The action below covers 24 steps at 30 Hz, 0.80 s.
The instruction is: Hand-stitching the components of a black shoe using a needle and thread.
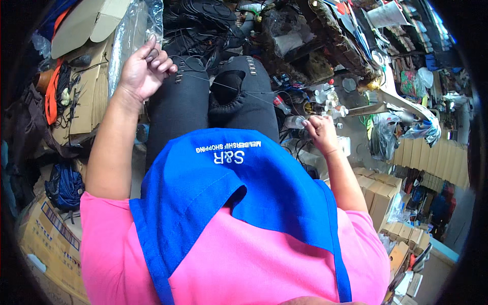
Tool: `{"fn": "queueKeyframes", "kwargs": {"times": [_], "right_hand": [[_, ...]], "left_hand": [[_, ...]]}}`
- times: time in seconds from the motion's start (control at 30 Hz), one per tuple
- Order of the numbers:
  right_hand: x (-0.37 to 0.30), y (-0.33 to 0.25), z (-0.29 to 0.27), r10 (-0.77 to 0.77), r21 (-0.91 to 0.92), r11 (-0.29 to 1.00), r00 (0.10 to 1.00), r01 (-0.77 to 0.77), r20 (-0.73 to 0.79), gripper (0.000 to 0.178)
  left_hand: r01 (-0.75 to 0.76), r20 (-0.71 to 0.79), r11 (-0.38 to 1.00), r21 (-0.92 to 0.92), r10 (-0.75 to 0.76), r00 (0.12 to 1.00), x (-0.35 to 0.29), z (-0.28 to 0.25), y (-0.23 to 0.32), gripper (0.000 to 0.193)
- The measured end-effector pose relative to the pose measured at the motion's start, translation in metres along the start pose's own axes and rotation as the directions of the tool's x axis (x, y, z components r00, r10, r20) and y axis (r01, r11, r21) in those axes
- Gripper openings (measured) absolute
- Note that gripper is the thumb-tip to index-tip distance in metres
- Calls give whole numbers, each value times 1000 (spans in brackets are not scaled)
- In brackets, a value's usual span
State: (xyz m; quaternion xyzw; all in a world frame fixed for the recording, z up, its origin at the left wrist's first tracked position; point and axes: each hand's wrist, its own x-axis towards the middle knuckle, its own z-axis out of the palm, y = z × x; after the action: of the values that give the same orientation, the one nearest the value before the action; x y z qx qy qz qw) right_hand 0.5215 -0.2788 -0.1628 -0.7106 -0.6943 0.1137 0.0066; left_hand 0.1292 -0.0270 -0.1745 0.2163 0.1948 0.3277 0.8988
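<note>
My left hand (145, 71) is raised over my left knee, its fingers curled around a thin dark thread (200, 77). The strand stretches across my lap toward the right. My right hand (321, 133) is out beyond my right thigh, thumb and forefinger pinched together; the thread's end seems to lie in them, though it is too fine to follow all the way. Between my knees sits a black item with a round, ribbed opening (227, 91), perhaps a shoe, with the thread passing over it. A blue apron (203, 168) covers my front.
Flattened cardboard (91, 91) and clear plastic wrap (124, 46) lie at the left. Tangled black cords (198, 25) are heaped beyond my knees. Several small bottles (325, 96) stand past my right hand. Cardboard boxes (376, 193) stand at the right, and a large carton (51, 244) at lower left.
</note>
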Motion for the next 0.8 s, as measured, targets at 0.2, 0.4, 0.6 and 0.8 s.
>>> {"fn": "queueKeyframes", "kwargs": {"times": [0.2, 0.4, 0.6, 0.8], "right_hand": [[-4, 57, 2, 458, 908, 62, 820, -414, 343, 57], [108, -66, -63, 74, 776, 630, 997, -27, -26, 51], [161, -124, -45, -201, 217, 969, 895, 121, 398, 52], [128, -103, -20, -69, 611, 765, 916, -205, 394, 40]], "left_hand": [[31, -317, 552, 833, 432, 844, -39, -19, 55, 35], [-265, 302, -283, 922, 93, 949, -38, 60, -45, 38], [-404, 426, -481, 778, -70, 902, -19, 56, -96, 36], [-444, 522, -604, 662, -53, 851, -16, 61, -104, 23]]}}
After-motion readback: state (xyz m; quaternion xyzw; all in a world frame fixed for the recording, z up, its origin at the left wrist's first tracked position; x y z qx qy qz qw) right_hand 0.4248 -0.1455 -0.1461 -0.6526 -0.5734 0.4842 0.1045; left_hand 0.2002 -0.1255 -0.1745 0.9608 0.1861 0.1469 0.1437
